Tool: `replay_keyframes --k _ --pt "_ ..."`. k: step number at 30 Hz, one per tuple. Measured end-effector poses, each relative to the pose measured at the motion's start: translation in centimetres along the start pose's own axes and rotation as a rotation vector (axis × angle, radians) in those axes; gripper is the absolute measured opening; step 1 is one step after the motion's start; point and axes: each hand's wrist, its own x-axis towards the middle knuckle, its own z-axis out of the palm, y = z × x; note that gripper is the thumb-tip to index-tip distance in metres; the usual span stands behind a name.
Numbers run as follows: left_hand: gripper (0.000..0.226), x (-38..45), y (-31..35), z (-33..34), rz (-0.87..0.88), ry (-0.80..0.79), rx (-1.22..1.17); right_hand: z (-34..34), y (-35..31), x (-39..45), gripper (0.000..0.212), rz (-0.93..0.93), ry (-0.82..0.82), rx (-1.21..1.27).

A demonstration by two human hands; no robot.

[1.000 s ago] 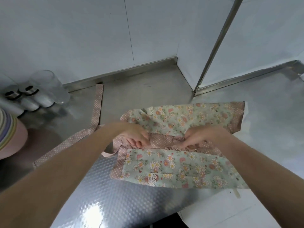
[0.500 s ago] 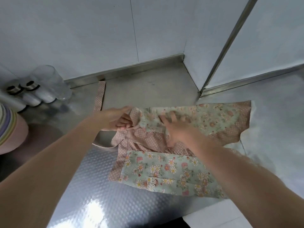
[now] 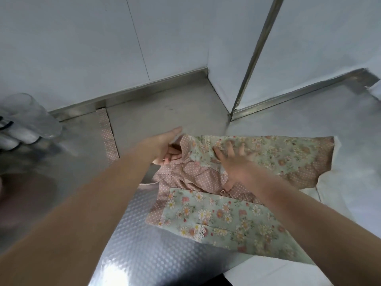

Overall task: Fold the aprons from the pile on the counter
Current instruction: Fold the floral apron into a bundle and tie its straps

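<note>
Left grip pinches the floral apron at its upper left edge; my right grip presses flat, fingers spread.
Half folded, the apron lies on the steel desk; its dotted strap trails toward the wall.

apron on counter before me | my left hand at its left edge | my right hand on its middle | strap left | glass far left
</note>
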Motion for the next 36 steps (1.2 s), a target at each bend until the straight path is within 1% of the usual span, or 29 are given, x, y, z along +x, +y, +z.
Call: replay_keyframes --k 1,2,3,4,5,6,7,8,10,12,14,16,18,21,22,24,25,26,28,30,34,36 --pt "0.046 0.1 0.2 0.4 0.003 0.009 0.029 -0.6 0.1 0.0 0.122 -0.01 0.003 -0.02" --pt "0.037 0.4 0.2 0.8 0.013 0.022 0.042 -1.5 0.1 0.0 0.11 -0.034 0.026 -0.003" --pt "0.028 0.7 0.2 0.9 0.026 0.041 0.037 -2.6 0.0 0.1 0.092 -0.078 0.077 0.065" --pt "0.021 0.9 0.1 0.9 0.036 0.053 0.026 -3.7 -0.1 0.1 0.069 -0.131 0.15 0.179" --pt "0.017 0.9 0.0 0.8 0.045 0.058 0.02 -5.0 -0.2 0.3 0.052 -0.191 0.223 0.312" --pt "0.016 1.0 -0.1 0.7 0.053 0.06 0.03 -6.2 -0.5 0.3 0.044 -0.255 0.275 0.429" --pt "0.017 0.9 -0.2 0.5 0.067 0.057 0.044 -7.3 -1.0 0.4 0.044 -0.315 0.302 0.511" --pt "0.018 0.7 -0.3 0.3 0.085 0.05 0.055 -8.2 -1.6 0.6 0.046 -0.372 0.305 0.543" --pt "0.016 0.5 -0.5 0.2 0.116 0.033 0.054 -9.3 -3.1 1.1 0.047 -0.459 0.275 0.519" --pt "0.012 0.8 -0.7 -0.1 0.125 0.035 -0.009 -9.7 -4.3 1.9 0.044 -0.494 0.226 0.461" --pt "0.011 1.0 -0.9 -0.1 0.122 0.009 -0.108 -9.8 -4.8 2.5 0.044 -0.497 0.203 0.41" --pt "0.026 1.2 -1.0 -0.2 0.135 -0.035 -0.174 -10.1 -5.0 2.9 0.042 -0.508 0.197 0.376" --pt "0.03 1.0 -0.8 0.0 0.16 -0.051 -0.207 -10.1 -4.8 3.4 0.038 -0.52 0.206 0.354" --pt "0.03 1.2 -0.2 0.2 0.216 -0.033 -0.233 -9.9 -4.2 4.2 0.03 -0.487 0.23 0.434" --pt "0.027 1.2 0.1 0.2 0.232 -0.048 -0.25 -9.7 -3.8 4.5 0.027 -0.472 0.235 0.476" --pt "0.013 1.7 0.8 0.4 0.212 -0.075 -0.298 -9.2 -2.7 5.0 0.027 -0.438 0.233 0.557" --pt "0.009 1.9 1.0 0.5 0.171 -0.065 -0.322 -9.0 -2.1 5.1 0.032 -0.419 0.228 0.607" --pt "0.011 1.9 1.2 0.6 0.13 -0.042 -0.334 -8.7 -1.7 5.2 0.04 -0.4 0.219 0.661" --pt "0.014 2.0 1.6 1.0 0.082 0.016 -0.272 -7.9 -1.0 5.4 0.051 -0.362 0.198 0.754" --pt "0.016 2.1 1.9 1.2 0.087 0.088 -0.215 -7.2 -0.7 5.4 0.054 -0.347 0.189 0.776" --pt "0.023 2.1 2.0 1.3 0.132 0.187 -0.326 -5.4 -0.9 5.5 0.051 -0.32 0.182 0.634" --pt "0.03 2.2 2.2 0.5 0.154 0.252 -0.492 -3.9 -1.3 5.7 0.058 -0.306 0.19 0.54"
